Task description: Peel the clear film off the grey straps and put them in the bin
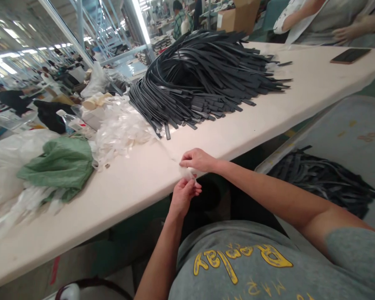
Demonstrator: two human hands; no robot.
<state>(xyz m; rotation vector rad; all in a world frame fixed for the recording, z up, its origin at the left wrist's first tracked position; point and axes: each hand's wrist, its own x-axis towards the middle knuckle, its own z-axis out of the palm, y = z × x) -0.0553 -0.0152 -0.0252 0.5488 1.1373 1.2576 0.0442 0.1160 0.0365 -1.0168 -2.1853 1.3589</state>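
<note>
At the table's near edge, both my hands pinch a small, translucent white plastic bag (187,173). My left hand (185,191) grips its lower end, thumb against fingers. My right hand (198,160) holds the upper side between thumb and fingertips. Blur hides the bag's exact shape. Beyond my hands lies a big heap of dark flat straps (203,75), folded over in a loop with many cut ends toward me. To its left is a pile of clear plastic bags (121,127).
A green sack (59,164) lies on the left of the pale table (137,183). A phone (350,56) rests at the far right, near another person's hand (346,33). Below on the right stands a grey bin (359,125) holding more dark straps (321,179).
</note>
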